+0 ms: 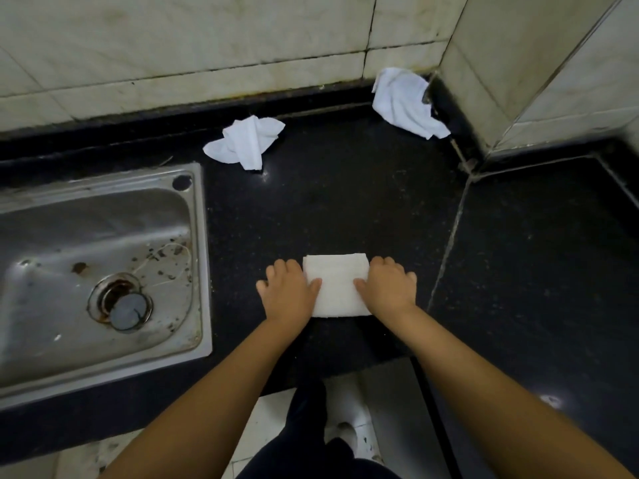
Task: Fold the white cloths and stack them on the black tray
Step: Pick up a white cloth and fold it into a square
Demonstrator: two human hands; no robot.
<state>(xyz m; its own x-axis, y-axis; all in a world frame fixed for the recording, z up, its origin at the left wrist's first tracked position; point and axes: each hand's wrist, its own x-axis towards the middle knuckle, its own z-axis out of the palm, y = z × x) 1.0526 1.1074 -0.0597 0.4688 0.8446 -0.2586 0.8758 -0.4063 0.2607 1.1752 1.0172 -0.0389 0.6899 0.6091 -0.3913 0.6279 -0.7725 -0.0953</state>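
A folded white cloth lies as a small rectangle on the black counter near its front edge. My left hand holds its left side and my right hand its right side, thumbs on top and fingers curled at the edges. One crumpled white cloth lies at the back, behind the sink's far right corner. Another crumpled white cloth leans in the back corner against the tiled wall. I cannot tell a black tray apart from the dark counter.
A steel sink with a dirty basin is set into the counter on the left. A tiled wall column juts out at the back right. The counter's front edge runs just below my wrists, with floor tiles and my feet beneath.
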